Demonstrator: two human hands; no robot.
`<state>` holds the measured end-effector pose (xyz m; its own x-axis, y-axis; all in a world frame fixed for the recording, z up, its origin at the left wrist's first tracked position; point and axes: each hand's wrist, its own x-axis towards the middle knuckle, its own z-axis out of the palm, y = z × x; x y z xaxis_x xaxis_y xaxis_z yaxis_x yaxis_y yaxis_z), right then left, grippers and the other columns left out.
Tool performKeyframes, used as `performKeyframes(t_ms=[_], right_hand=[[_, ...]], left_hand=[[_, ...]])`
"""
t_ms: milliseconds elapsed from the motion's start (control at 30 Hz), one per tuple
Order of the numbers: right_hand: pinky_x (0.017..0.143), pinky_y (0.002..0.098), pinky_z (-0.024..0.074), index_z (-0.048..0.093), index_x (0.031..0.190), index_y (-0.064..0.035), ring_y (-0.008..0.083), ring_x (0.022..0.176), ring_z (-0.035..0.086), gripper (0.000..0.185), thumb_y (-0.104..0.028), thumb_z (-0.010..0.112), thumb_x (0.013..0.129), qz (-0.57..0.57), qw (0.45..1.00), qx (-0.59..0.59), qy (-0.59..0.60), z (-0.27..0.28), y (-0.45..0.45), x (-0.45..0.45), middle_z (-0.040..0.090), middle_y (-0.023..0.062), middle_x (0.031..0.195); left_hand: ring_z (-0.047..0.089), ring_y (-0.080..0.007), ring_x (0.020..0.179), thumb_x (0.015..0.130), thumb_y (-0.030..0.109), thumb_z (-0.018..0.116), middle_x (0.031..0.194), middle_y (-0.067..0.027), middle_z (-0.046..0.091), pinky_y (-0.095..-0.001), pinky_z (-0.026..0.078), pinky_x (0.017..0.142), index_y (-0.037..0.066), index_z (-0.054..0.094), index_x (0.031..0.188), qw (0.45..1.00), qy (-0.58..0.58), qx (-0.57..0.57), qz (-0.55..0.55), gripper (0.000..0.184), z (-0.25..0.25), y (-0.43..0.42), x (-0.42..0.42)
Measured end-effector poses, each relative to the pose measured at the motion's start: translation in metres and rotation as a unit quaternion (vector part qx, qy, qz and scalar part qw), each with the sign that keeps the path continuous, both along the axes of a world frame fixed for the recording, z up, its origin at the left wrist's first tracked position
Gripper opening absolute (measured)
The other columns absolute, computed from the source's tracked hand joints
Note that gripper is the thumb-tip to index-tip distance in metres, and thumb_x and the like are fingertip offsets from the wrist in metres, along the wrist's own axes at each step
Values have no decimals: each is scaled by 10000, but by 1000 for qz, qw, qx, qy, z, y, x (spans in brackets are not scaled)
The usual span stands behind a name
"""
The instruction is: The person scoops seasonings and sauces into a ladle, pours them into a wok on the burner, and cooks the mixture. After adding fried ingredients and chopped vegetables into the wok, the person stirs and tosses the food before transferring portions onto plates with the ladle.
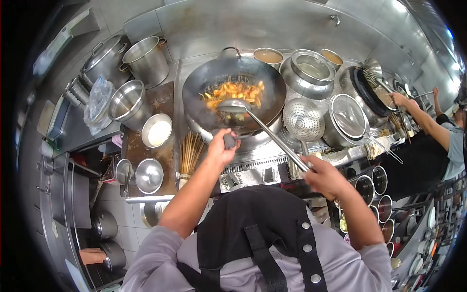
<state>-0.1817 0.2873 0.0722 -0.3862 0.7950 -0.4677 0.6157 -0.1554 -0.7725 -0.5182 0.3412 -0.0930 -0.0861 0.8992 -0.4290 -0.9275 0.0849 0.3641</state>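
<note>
A large dark wok (194,87) sits on the stove, with chopped orange and yellow food (233,92) in it. My left hand (222,147) is closed around the wok's near handle, where a dark grey grip or wrap (229,141) shows. My right hand (322,176) is wrapped round the long metal handle of a ladle (277,138). The ladle's bowl (233,105) is inside the wok, over the near part of the food. A perforated skimmer (303,119) lies to the right of the wok, just beyond my right hand.
Left of the wok stand a bowl of white contents (157,130), a metal bowl (149,175) and a bamboo brush (190,153). A lidded pot (307,73) and a mesh strainer (348,115) are on the right. Another person's arm (425,121) reaches in at far right.
</note>
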Motion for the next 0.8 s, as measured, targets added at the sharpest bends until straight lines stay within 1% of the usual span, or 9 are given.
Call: performKeyframes(t_ms=[167,200,300,400,433,467,533,633,800], right_hand=[[621,272,479,451,1446,-47,124,648,554,578,-140,674,921,-28,990,126,65,-78,-9,-6,624,45,806],[631,251,473,458,1432,-43,104,663,524,565,-117,687,921,1,960,275,53,-83,-25,-2,651,53,886],[633,230,460,460,1410,-36,74,667,485,552,-65,695,912,-109,948,219,205,-127,-70,13,660,52,935],[586,208,416,471,1392,-56,18,657,436,516,-24,676,919,-116,955,217,167,-168,-87,8,598,-7,835],[562,196,385,465,1414,-73,17,634,415,541,-30,678,918,-137,963,108,205,-171,-87,2,540,-29,779],[554,197,387,453,1430,-80,23,618,423,560,-32,677,918,-137,964,108,199,-176,-88,0,533,-30,763],[545,199,388,441,1445,-86,29,601,430,580,-34,675,917,-140,965,107,193,-163,-95,-11,526,-31,747],[495,235,417,410,1468,-93,62,555,498,594,-11,632,923,-285,918,99,259,-143,-117,-21,534,-23,714],[481,250,426,408,1475,-53,74,523,476,601,-28,626,915,-340,922,144,120,-119,-109,23,526,-10,700]], left_hand=[[583,-218,766,852,46,567,752,-95,555,-372,521,760,47,547,837,997,39,-45,-48,25,-15,-97,14],[583,-218,763,855,48,575,751,-93,554,-375,523,759,45,545,851,997,19,-44,-58,30,1,-99,12],[563,-223,776,842,92,634,768,-69,559,-395,516,719,77,539,784,998,-19,-63,-10,112,47,-71,4],[567,-231,768,856,84,623,779,-86,558,-405,533,683,39,538,784,998,-21,-43,-34,120,46,-21,-7],[572,-227,761,854,73,618,782,-92,559,-404,536,675,32,541,790,998,-26,-44,-40,108,39,-12,-9],[572,-227,761,854,73,618,782,-92,559,-404,536,675,32,541,790,998,-29,-43,-43,108,28,-10,-10],[584,-217,783,845,80,605,760,-81,577,-397,515,689,55,565,844,997,-30,-26,-69,48,10,-11,-12],[586,-222,784,851,98,603,756,-83,580,-393,513,686,56,567,839,997,-38,-24,-62,58,4,-12,-14],[585,-225,788,849,72,601,800,-96,582,-398,529,661,48,550,828,997,-36,-68,-30,60,14,-7,-14]])
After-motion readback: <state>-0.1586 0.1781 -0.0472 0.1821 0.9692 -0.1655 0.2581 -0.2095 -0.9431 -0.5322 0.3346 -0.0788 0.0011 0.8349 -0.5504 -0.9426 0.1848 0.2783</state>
